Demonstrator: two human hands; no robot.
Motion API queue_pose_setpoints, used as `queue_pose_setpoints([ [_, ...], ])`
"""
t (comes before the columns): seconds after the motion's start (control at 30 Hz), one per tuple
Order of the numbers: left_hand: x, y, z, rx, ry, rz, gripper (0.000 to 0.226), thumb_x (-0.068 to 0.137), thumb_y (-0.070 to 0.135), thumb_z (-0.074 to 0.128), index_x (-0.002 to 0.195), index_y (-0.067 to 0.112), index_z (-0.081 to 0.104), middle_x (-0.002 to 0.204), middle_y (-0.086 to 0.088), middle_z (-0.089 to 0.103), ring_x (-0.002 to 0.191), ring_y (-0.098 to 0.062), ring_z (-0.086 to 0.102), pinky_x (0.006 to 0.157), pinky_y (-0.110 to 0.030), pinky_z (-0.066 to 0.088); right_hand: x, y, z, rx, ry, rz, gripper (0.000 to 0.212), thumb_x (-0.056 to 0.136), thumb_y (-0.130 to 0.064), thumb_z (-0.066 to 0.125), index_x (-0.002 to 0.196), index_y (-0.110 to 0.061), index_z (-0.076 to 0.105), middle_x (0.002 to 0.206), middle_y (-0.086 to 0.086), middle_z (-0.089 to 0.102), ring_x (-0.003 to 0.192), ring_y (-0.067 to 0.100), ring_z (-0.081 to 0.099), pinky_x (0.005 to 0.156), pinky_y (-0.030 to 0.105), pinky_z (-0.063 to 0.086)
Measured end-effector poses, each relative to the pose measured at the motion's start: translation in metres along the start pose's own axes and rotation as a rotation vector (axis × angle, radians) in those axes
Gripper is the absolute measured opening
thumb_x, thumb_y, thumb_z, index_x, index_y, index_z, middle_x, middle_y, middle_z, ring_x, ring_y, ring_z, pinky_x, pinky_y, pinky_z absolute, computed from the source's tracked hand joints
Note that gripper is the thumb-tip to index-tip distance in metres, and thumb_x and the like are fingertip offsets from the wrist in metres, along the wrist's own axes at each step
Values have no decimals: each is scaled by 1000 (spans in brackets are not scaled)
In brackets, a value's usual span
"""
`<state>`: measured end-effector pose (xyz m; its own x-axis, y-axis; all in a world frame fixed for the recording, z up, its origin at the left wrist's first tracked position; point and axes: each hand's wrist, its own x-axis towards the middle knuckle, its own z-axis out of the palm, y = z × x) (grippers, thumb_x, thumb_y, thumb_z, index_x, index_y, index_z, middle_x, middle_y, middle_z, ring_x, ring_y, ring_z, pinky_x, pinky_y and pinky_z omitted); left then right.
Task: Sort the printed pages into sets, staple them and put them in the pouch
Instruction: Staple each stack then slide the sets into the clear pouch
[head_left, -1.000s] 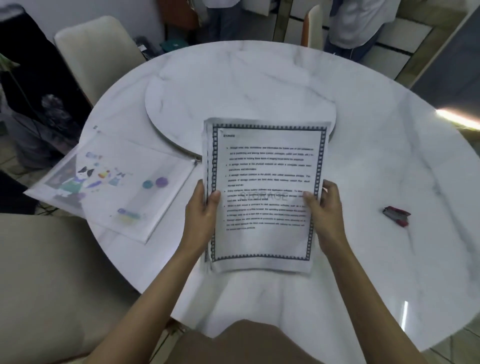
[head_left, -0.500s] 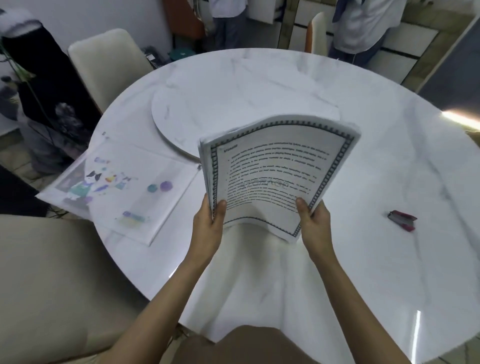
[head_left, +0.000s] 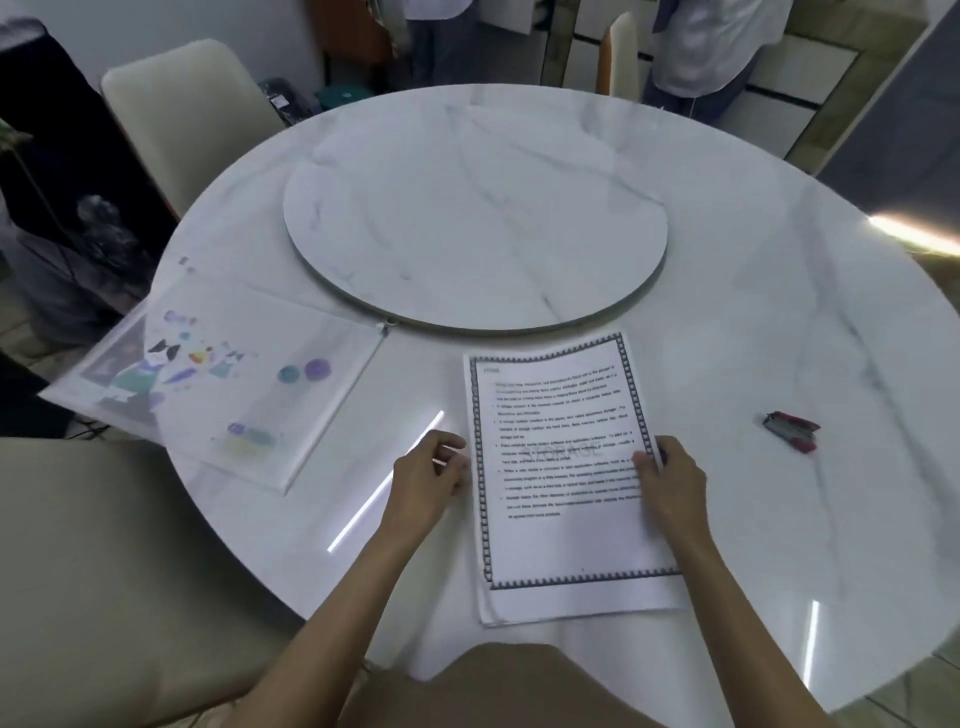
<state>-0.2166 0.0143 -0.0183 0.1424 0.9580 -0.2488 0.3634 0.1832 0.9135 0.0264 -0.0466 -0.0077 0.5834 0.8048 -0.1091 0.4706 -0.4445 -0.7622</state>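
Your right hand (head_left: 670, 478) pinches the right edge of the stack of pages (head_left: 566, 488): the thumb lies on the top sheet, and the other fingers curl round the edge, with their tips hidden. Your left hand (head_left: 428, 475) sits just beside the stack's left edge. Its fingers are loosely curled and hold nothing, and the blur hides whether the tips touch the paper.

The stack lies flat on the table (head_left: 779, 322), near its front edge and straight ahead of you, turned slightly. The top sheet has a dark patterned border, a short heading at the upper left and bulleted lines of print, all too blurred to read. A faint grey watermark across the middle seems to say "STORAGE".

The pouch (head_left: 223, 384) lies to the left, apart from the stack, with one corner hanging over the table's rim. It is translucent, with cartoon figures and coloured lettering you cannot make out. The red stapler (head_left: 792, 431) lies to the right, well apart from the stack. Beyond the pages sits a round turntable (head_left: 475, 234), and a cream chair (head_left: 182, 114) stands at the far left.
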Motion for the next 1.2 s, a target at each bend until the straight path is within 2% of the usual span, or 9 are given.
queue_pose_setpoints([
  [0.17,2,-10,-11,109,50,50,14,90,9,54,95,20,60,88,2,64,77,-7,61,64,-3,41,14,25,-9,-146,56,23,24,93,-4,48,114,7,53,110,25,57,97,33,54,80,28,38],
  [0.27,4,-12,-28,175,139,116,18,90,5,53,104,13,62,99,1,63,88,-14,61,75,-12,42,20,30,-9,-237,104,-21,29,90,-3,53,118,6,53,117,26,49,109,39,49,91,38,38],
  [0.37,13,-16,-54,301,250,190,24,91,6,52,114,8,59,110,-5,60,101,-18,55,88,-21,39,21,21,-2,-266,119,-131,32,89,-1,53,120,4,52,118,24,48,111,36,46,95,38,36],
  [0.57,29,-33,-111,491,423,138,30,92,9,51,122,8,54,124,-15,54,116,-28,46,96,-27,34,25,-35,56,-249,-158,-444,31,91,-6,53,122,-1,53,119,16,50,111,28,49,93,22,33],
  [0.67,28,-43,-128,532,478,54,35,91,9,53,125,6,52,126,-18,53,119,-32,44,102,-37,35,29,-69,96,-294,-295,-607,31,91,-8,54,122,-2,54,119,16,52,110,28,51,93,28,37],
  [0.77,29,-56,-141,587,483,-39,41,89,10,55,129,4,49,132,-19,49,124,-34,41,106,-42,32,36,-104,137,-356,-371,-760,33,90,-9,53,122,-4,54,120,14,53,109,29,53,91,35,40],
  [0.93,28,-69,-153,644,418,-163,57,90,23,56,140,4,34,148,-19,30,138,-34,24,114,-41,18,51,-149,198,-469,-500,-918,38,91,-9,48,129,-6,48,131,11,48,118,27,46,92,34,35],
  [1.07,28,-71,-161,667,362,-193,60,92,29,53,142,5,30,152,-18,22,140,-34,18,116,-39,14,60,-166,235,-491,-529,-992,38,89,-6,46,127,-4,50,134,12,47,120,29,47,93,38,39],
  [1.2,26,-69,-168,689,312,-214,59,92,31,52,143,8,31,154,-14,20,141,-31,15,116,-38,14,60,-163,247,-498,-496,-979,30,85,-3,43,113,-2,55,118,11,53,103,30,50,77,34,37],
])
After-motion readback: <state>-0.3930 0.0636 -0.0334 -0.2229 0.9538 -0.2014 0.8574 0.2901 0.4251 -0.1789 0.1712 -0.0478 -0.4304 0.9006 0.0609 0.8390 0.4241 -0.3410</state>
